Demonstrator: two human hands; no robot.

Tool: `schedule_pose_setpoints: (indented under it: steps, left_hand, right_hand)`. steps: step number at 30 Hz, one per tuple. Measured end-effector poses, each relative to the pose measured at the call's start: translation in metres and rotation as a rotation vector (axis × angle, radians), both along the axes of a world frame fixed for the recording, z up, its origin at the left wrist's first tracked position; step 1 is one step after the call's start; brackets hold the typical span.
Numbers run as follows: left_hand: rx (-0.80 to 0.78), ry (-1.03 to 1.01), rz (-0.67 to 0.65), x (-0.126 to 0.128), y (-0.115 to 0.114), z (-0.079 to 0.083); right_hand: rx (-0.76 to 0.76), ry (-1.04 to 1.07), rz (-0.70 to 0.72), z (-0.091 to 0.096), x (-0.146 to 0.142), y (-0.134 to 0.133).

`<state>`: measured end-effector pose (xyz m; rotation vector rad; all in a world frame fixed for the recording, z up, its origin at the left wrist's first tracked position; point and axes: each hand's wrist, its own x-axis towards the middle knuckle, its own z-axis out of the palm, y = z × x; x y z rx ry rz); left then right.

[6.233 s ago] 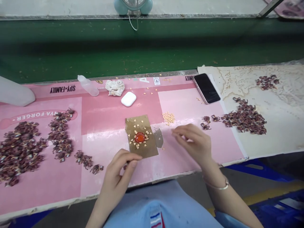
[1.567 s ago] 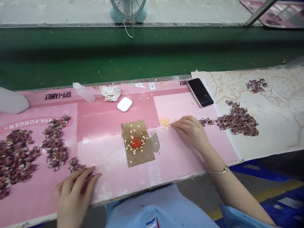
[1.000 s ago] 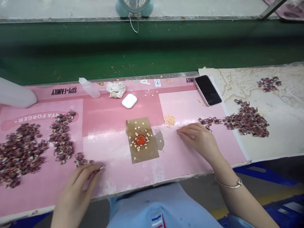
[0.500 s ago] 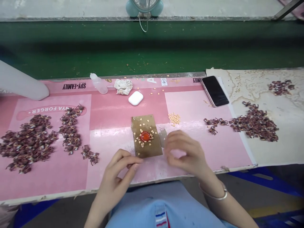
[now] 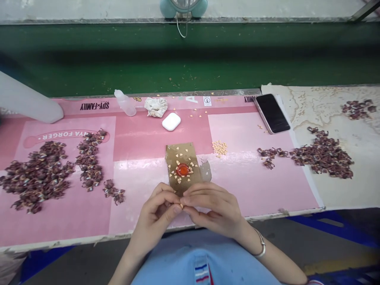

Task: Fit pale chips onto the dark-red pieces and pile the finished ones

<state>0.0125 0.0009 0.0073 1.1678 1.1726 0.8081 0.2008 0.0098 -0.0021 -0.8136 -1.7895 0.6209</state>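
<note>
- The left hand [image 5: 154, 213] and right hand [image 5: 212, 209] met low on the pink printed mat [image 5: 154, 136] covering the counter, their fingers [image 5: 204, 194] curled and pressed together.
- Between the fingertips sat a tiny cream piece [image 5: 181, 206]; its exact shape was too small to tell.
- Just above the fingers lay a rectangular brown sheet [image 5: 176, 158], its lower edge hidden behind them.
- On that sheet, a glossy round red blob [image 5: 183, 170] was ringed by small cream hearts [image 5: 190, 171].
- Up and right of the fingers was a small heap of cream pieces [image 5: 219, 147].
- Far to the left of the fingers lay dark maroon clusters [image 5: 37, 178]; more lay far right on a stained, map-patterned sheet [image 5: 322, 152].
- Beyond the fingers stood a white earbud case [image 5: 171, 121], a crumpled tissue [image 5: 156, 107], and a clear plastic bottle [image 5: 125, 103].
- Up and right, a black-screened phone [image 5: 271, 113] lay on the counter's far edge.
- A thin metal bangle [image 5: 261, 249] circled the right wrist.
</note>
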Motion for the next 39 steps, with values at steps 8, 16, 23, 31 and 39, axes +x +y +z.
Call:
schedule_pose_setpoints:
  steps: [8, 16, 23, 31, 39]
  left_hand:
    - [0.055, 0.042, -0.024, -0.001, 0.004, 0.001]
    - [0.074, 0.068, 0.081, -0.009, -0.005, -0.007]
    - [0.146, 0.13, 0.159, -0.013, -0.002, -0.005]
    - [0.122, 0.172, 0.237, -0.019, -0.004, -0.007]
    - [0.201, 0.213, 0.181, -0.02, 0.0, -0.01]
  right_hand:
    - [0.02, -0.047, -0.048, 0.0, -0.001, 0.004]
    - [-0.014, -0.245, -0.147, -0.011, 0.024, 0.024]
    - [0.045, -0.482, -0.114, -0.02, 0.03, 0.036]
    - [0.049, -0.523, -0.089, -0.022, 0.027, 0.039]
    - [0.03, -0.512, -0.127, -0.02, 0.032, 0.039]
